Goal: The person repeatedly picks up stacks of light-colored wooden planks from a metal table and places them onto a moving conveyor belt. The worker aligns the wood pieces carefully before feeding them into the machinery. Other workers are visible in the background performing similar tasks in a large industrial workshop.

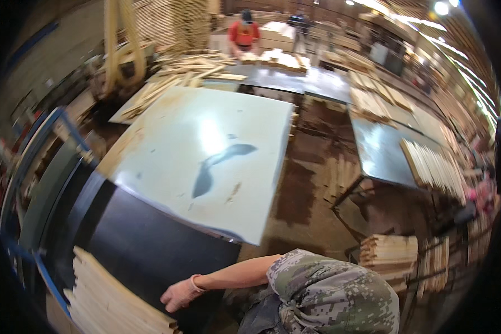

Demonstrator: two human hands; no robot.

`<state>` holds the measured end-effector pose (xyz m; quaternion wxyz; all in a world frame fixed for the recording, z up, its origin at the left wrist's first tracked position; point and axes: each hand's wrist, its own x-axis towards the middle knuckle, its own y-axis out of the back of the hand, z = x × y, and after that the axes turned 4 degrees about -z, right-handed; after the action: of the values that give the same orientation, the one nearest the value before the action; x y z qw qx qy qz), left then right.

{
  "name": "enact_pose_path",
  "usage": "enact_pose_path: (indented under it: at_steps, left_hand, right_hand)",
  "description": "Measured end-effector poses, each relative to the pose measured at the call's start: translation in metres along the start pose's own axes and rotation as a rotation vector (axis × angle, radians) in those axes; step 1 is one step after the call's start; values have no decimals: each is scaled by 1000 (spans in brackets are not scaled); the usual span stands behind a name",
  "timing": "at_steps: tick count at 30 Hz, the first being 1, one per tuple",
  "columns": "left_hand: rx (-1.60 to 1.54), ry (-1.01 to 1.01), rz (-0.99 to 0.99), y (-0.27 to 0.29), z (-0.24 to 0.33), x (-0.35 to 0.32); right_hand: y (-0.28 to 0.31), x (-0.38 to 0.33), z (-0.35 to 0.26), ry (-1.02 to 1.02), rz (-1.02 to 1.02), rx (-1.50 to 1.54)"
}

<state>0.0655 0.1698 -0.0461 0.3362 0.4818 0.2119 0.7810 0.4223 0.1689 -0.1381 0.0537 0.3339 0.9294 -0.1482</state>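
Note:
My right hand (182,294), in a pale glove, reaches across from the right, its arm bare below a camouflage sleeve (334,289). The fingers point down and left, slightly bent and apart, with nothing visible in them. Under the hand lies a black tabletop (150,234). Just left of it is a row of pale wooden strips (111,298) laid side by side, and a gap shows between hand and strips. My left hand is out of view.
Ahead is a large pale green sheet-topped table (234,189) with dark smudges. Blue metal framing (44,267) edges the left. Wooden strips (431,164) cover part of a table at right; stacked wood (388,253) stands lower right. A co-worker in red (244,34) stands at the far side.

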Motion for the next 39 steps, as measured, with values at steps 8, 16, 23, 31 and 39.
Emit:
enact_pose_path:
  at_steps: [8,16,23,31,39]
  left_hand:
    - [-1265,125,-922,-77,289,-116]
    - [-1079,-285,-2059,-150,547,-373]
    - [-518,-6,-2112,-386,509,-601]
    - [267,-275,-2192,-305,553,-667]
    - [305,-338,-2211,-320,690,-753]
  right_hand:
    - [-18,-327,80,29,257,492]
    - [-76,-614,295,-379,1508,561]
    - [-157,-726,409,192,1768,1199]
    - [-182,-772,462,890,1821,1483]
    - [-138,-883,462,540,2029,1648]
